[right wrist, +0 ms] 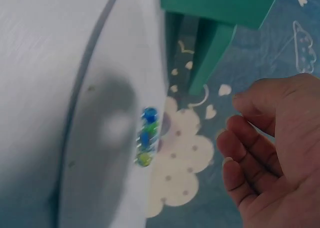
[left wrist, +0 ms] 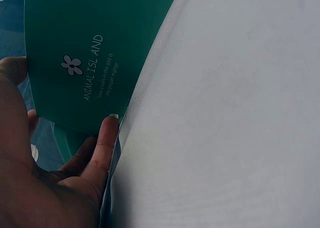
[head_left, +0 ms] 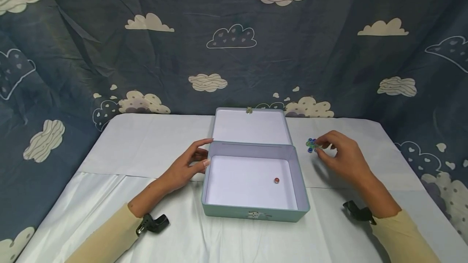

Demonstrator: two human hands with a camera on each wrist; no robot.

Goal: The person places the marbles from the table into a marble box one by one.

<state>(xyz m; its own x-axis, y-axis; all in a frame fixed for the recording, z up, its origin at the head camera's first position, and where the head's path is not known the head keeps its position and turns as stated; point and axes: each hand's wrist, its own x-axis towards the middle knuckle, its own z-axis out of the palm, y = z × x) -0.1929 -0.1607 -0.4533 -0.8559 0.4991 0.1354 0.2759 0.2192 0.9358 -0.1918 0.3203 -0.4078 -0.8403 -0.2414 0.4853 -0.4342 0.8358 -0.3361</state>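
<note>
"ANIMAL ISL AND" can be read on the side of the green box point(left wrist: 90, 28), above the smaller line "Takes a walk in the zoo is the proper matter." The marble cluster point(head_left: 311, 145) is placed on the white cloth point(head_left: 153, 133) right of the box, just by the fingertips of the right hand point(head_left: 341, 155), whose loosely bent fingers are left unclosed. Glassy blue, green and yellow are shown. The box is touched by the relaxed left hand point(head_left: 186, 165). A reddish marble point(head_left: 276, 180) is held inside.
</note>
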